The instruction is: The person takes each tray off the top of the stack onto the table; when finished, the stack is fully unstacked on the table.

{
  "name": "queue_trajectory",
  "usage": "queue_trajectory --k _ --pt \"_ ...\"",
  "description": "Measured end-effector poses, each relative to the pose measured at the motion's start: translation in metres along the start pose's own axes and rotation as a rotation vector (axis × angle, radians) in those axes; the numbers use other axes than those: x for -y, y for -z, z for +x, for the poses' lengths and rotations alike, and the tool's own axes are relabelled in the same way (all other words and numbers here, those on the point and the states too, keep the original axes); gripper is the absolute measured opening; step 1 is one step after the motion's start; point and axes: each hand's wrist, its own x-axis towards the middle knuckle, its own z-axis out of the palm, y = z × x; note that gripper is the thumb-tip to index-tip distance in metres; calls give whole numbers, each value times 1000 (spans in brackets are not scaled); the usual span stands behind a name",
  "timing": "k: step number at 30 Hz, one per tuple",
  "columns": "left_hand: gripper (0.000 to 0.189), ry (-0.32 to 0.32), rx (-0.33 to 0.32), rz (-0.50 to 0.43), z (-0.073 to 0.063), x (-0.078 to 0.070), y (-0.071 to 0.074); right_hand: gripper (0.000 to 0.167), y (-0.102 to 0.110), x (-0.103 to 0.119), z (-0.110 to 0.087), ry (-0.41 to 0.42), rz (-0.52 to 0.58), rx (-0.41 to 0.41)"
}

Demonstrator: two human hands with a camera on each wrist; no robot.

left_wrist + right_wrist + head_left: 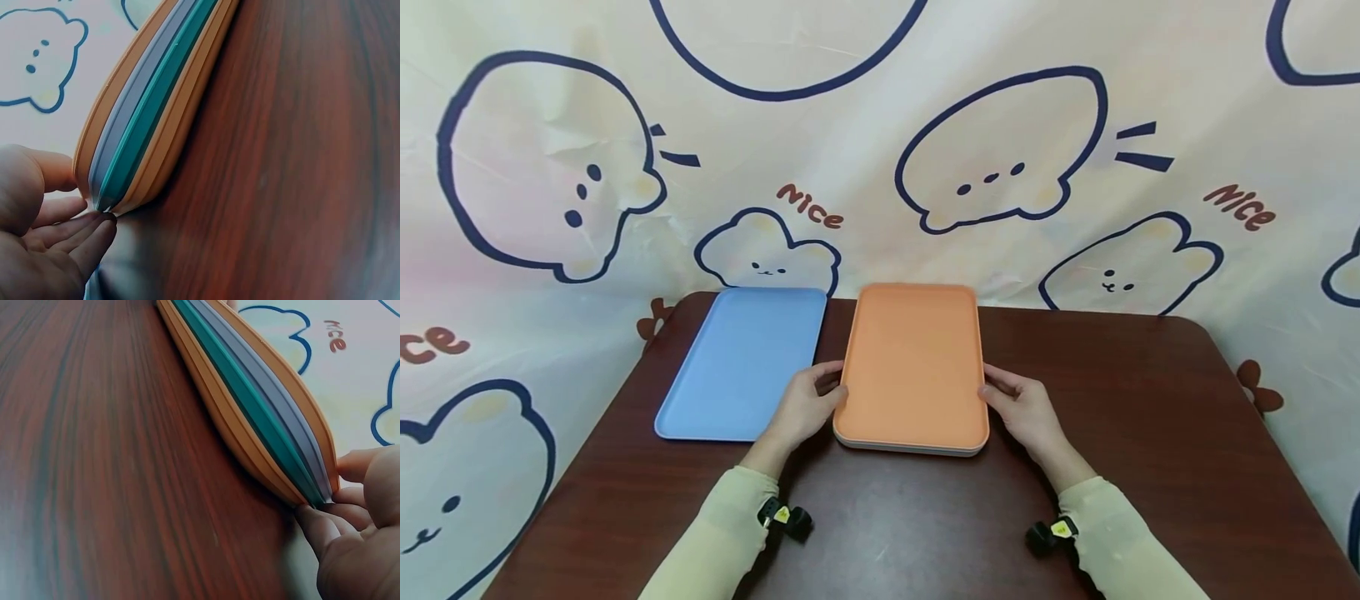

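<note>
A stack of trays with an orange tray point(916, 367) on top stands between both hands. From the side, a lavender-grey tray point(134, 100) and a teal tray point(150, 119) show under it, with orange rims point(244, 453) at the bottom. My left hand point(801, 408) holds the stack's left edge, thumb against the upper rim and other fingertips lower on the side. On the opposite edge my right hand point(1026, 412) grips in the same way, as the right wrist view also shows. A blue tray point(748, 362) lies flat to the left, partly behind my left hand.
The dark brown wooden table point(1120, 400) extends to both sides and in front of the stack. Behind it hangs a pale cloth point(865, 167) printed with cartoon bears, meeting the table's far edge. Each sleeve carries a small black wrist camera point(786, 518).
</note>
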Motion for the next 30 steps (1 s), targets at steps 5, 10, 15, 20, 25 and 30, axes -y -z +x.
queue_trajectory --k 5,10,15,20,25,30 --pt "49 -20 -15 55 -3 6 14 49 -14 4 3 12 -8 4" --pt "47 -57 -47 113 -5 11 27 49 -29 7 7 25 19 6" --pt "46 -69 -82 150 -8 15 37 48 -42 10 10 41 40 13" --pt "46 -61 -93 145 -10 19 44 48 -52 13 11 57 64 14" --pt "46 -44 -90 132 -12 22 50 48 -63 15 12 64 121 0" --pt "46 -21 -92 129 -10 24 52 52 -72 15 12 63 133 -31"
